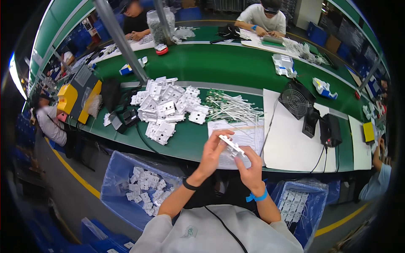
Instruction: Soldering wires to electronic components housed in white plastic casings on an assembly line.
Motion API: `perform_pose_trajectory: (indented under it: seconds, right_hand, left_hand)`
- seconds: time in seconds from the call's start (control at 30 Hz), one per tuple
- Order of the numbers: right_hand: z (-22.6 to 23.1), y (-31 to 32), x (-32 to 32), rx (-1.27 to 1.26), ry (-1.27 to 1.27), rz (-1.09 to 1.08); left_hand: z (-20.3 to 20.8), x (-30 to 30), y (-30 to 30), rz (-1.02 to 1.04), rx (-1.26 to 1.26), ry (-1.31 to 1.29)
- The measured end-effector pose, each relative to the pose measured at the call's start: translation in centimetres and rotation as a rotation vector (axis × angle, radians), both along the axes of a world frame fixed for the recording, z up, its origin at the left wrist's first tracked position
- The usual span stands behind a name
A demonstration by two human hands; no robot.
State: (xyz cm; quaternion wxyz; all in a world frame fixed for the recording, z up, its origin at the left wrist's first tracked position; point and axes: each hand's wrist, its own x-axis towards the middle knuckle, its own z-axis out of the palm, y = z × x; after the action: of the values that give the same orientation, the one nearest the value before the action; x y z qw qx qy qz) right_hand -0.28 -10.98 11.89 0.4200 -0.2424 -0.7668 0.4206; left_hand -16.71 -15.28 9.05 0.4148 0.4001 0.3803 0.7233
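Toward the left of the frame stands a yellow and grey machine [79, 96] on the green bench [130, 141]. Below it, in the lower left, a blue lined bin [110, 181] holds loose white pieces [146, 185]. Left of the middle, a heap of white housings [166, 105] covers part of the bench.

Near the centre, the left hand [209, 157] pinches the left end of a white plastic part [231, 144], thumb and fingers parted only by the part itself. The part is tilted, its right end lower, held in front of a printed sheet [256, 141]. White cables [236, 107] lie beyond it.

The right hand [252, 172] has its fingers bent round the part's right end and its thumb at the underside; whether that thumb presses, I cannot tell. Farther right are a white board [278, 147], a black fan [294, 101] and, lower right, a second blue bin [319, 202] with white parts.
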Motion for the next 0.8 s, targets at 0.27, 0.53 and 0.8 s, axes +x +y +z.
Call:
perform_pose_trajectory:
  seconds: [0.27,0.53,0.8]
  right_hand:
    - [-2.5,3.1,4.8,0.424,-0.133,-0.186]
    - [-2.5,5.1,11.8,0.053,-0.073,-0.066]
    - [-3.6,5.6,13.9,-0.107,-0.09,-0.221]
  left_hand:
    - [-0.3,7.2,3.8,-0.361,-0.242,-0.428]
    - [-1.9,4.2,6.0,-0.109,-0.44,-0.144]
    - [-6.5,1.2,5.2,0.117,-0.604,0.345]
